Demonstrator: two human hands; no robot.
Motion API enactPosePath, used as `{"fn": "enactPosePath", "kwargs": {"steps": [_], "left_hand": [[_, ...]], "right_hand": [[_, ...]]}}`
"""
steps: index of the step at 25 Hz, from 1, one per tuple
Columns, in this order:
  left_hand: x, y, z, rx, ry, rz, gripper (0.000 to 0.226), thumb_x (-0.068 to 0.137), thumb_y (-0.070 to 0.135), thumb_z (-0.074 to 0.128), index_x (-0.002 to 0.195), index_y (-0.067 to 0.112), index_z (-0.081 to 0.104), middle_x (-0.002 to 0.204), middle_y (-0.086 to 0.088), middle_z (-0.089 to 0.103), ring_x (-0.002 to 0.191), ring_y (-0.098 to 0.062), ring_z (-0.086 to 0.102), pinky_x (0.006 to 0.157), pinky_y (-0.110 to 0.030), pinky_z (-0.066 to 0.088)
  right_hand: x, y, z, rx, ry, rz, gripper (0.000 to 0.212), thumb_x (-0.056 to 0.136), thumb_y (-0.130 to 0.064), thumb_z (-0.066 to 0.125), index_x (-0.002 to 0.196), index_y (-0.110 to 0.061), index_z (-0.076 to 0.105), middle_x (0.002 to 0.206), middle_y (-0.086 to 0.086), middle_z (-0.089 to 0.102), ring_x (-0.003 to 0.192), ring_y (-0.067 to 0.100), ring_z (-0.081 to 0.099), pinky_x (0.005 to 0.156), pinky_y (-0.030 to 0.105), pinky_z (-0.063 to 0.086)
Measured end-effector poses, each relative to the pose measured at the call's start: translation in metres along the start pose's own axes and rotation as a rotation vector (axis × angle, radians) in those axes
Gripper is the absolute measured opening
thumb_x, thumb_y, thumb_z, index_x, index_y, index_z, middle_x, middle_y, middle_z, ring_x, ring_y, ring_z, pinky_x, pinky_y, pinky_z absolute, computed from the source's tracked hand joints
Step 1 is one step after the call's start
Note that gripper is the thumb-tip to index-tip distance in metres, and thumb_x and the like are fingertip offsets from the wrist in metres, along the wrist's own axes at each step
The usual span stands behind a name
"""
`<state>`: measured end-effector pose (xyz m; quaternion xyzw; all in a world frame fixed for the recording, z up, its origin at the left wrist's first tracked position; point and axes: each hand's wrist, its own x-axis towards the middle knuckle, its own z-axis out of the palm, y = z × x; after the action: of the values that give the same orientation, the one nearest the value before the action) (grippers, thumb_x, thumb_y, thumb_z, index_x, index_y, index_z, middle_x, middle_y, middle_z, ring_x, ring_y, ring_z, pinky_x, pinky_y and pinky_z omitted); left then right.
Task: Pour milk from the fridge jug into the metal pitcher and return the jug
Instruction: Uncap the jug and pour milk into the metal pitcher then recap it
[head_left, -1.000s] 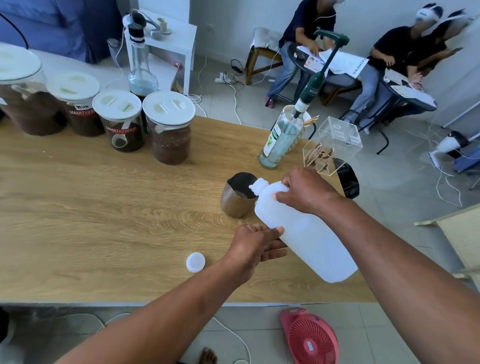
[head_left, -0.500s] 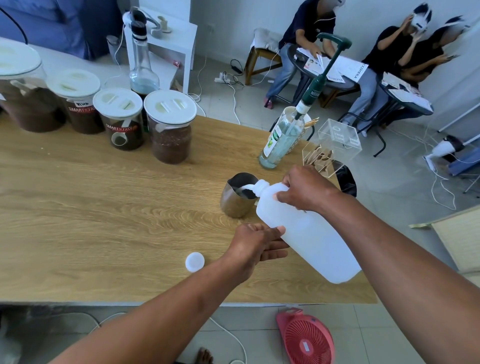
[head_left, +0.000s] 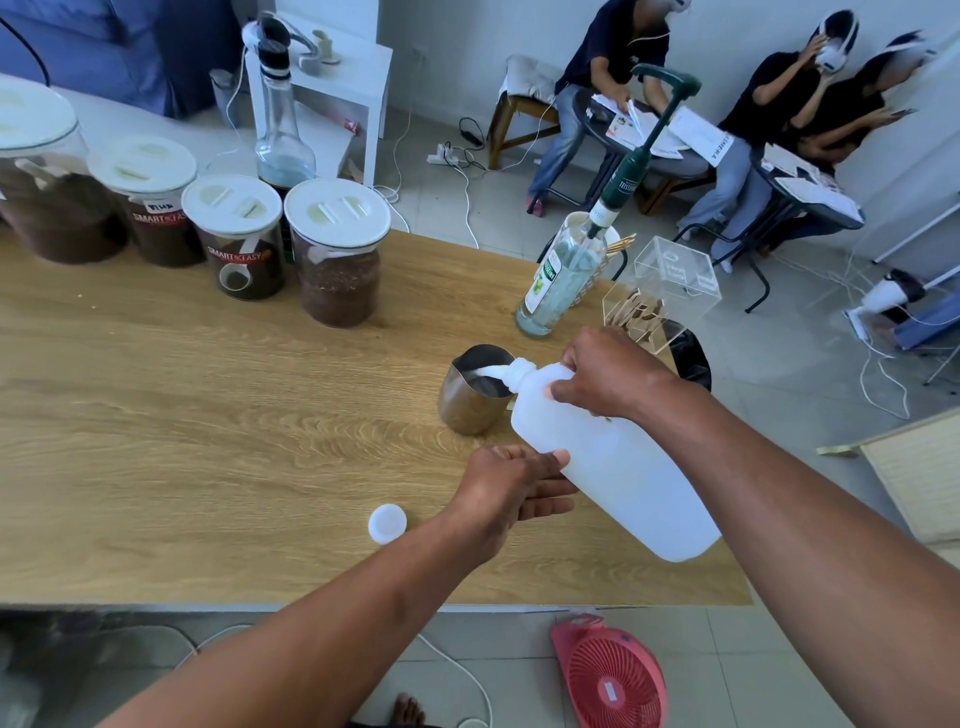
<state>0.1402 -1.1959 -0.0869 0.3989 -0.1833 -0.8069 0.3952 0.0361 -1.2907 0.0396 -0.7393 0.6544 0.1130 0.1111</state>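
A: Where's the jug?

B: The white jug (head_left: 608, 457) is tipped, its long axis running from its raised base down to the neck over the metal pitcher (head_left: 475, 397), milk streaming in. The right hand (head_left: 610, 376) is clamped round its shoulder.

A: And the left?

B: The left hand (head_left: 511, 486) lies loosely open, fingers touching the jug's underside, pitcher just beyond. The cap (head_left: 387, 523) sits beside the left wrist on the wooden table (head_left: 208, 415), so the left hand is likely best placed to recap.
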Motion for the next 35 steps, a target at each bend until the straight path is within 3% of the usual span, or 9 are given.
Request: {"fn": "enactPosePath", "kwargs": {"steps": [8, 11, 15, 21, 26, 29, 35], "left_hand": [[-0.0001, -0.0015, 0.0023, -0.005, -0.008, -0.004, 0.037, 0.092, 0.014, 0.074, 0.117, -0.011, 0.064, 0.106, -0.023, 0.078, 0.099, -0.034, 0.077, 0.084, -0.044, 0.063], [-0.0016, -0.0014, 0.0033, -0.006, -0.009, -0.012, 0.035, 0.093, 0.014, 0.073, 0.117, -0.01, 0.065, 0.107, -0.023, 0.078, 0.099, -0.033, 0.077, 0.083, -0.043, 0.063], [-0.0031, -0.0005, 0.0037, -0.007, -0.02, -0.009, 0.035, 0.093, 0.014, 0.073, 0.116, -0.011, 0.065, 0.107, -0.023, 0.077, 0.1, -0.033, 0.077, 0.084, -0.043, 0.063], [-0.005, -0.001, 0.0023, -0.014, -0.043, -0.008, 0.034, 0.094, 0.015, 0.072, 0.116, -0.011, 0.066, 0.109, -0.024, 0.077, 0.102, -0.034, 0.076, 0.089, -0.046, 0.062], [-0.006, 0.0, 0.0019, -0.024, -0.047, -0.014, 0.034, 0.094, 0.014, 0.072, 0.116, -0.01, 0.066, 0.109, -0.025, 0.077, 0.102, -0.034, 0.076, 0.085, -0.043, 0.063], [-0.0058, 0.0014, 0.0029, -0.034, -0.051, -0.018, 0.034, 0.093, 0.014, 0.072, 0.116, -0.011, 0.066, 0.109, -0.025, 0.076, 0.102, -0.035, 0.076, 0.085, -0.043, 0.063], [-0.0046, 0.003, 0.0032, -0.042, -0.058, -0.021, 0.035, 0.094, 0.014, 0.072, 0.116, -0.012, 0.066, 0.109, -0.026, 0.076, 0.102, -0.035, 0.076, 0.085, -0.044, 0.063]], "right_hand": [[0.0, 0.0018, 0.0006, 0.004, 0.005, 0.011, 0.046, 0.087, -0.028, 0.077, 0.059, -0.018, 0.042, 0.064, 0.003, 0.05, 0.059, 0.024, 0.057, 0.064, 0.036, 0.053], [-0.001, 0.0023, -0.0006, -0.005, -0.006, 0.005, 0.046, 0.087, -0.028, 0.078, 0.058, -0.016, 0.043, 0.064, 0.004, 0.05, 0.062, 0.028, 0.06, 0.067, 0.039, 0.057], [0.001, 0.0016, -0.0003, -0.013, -0.006, -0.005, 0.049, 0.086, -0.027, 0.078, 0.057, -0.018, 0.04, 0.061, 0.002, 0.046, 0.065, 0.029, 0.062, 0.063, 0.032, 0.049], [0.0038, 0.0016, 0.0015, -0.026, -0.015, 0.003, 0.042, 0.085, -0.026, 0.077, 0.059, -0.014, 0.046, 0.064, 0.005, 0.052, 0.073, 0.032, 0.066, 0.061, 0.032, 0.05], [0.0049, 0.0014, 0.0026, -0.035, -0.024, 0.012, 0.041, 0.085, -0.026, 0.076, 0.06, -0.015, 0.046, 0.066, 0.006, 0.051, 0.066, 0.029, 0.063, 0.055, 0.028, 0.042], [0.0061, 0.0006, 0.0018, -0.055, -0.02, 0.01, 0.038, 0.085, -0.028, 0.077, 0.063, -0.013, 0.05, 0.066, 0.006, 0.055, 0.056, 0.025, 0.059, 0.057, 0.029, 0.047], [0.0076, 0.0001, 0.0002, -0.072, -0.021, 0.015, 0.037, 0.086, -0.031, 0.076, 0.066, -0.016, 0.049, 0.068, 0.004, 0.054, 0.06, 0.025, 0.059, 0.059, 0.03, 0.046]]}}
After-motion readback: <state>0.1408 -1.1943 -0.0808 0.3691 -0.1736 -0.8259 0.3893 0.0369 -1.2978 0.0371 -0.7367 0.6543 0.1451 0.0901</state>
